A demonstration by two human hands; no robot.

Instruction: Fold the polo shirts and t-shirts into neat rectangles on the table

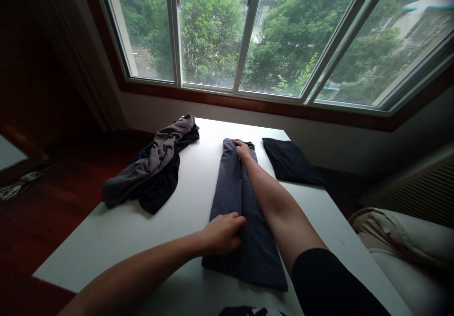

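A pair of dark grey trousers (227,188), folded lengthwise into a long strip, lies on the white table in front of me. The waistband end points toward the window, and the wide lower end faces me. At the far end, my right hand (244,150) is closed on the waistband, its fingertips partly hidden. My left hand (223,233) is over the lower part of the trousers. Its fingers are loosely curled, with a gap between thumb and forefinger and no cloth visible in it.
Crumpled grey and black clothes (156,164) are heaped at the table's left side, hanging over its edge. A folded black garment (292,162) lies at the right edge of the white table (191,183). Beyond stands a wide window (234,91). A pale padded seat (407,240) is at right.
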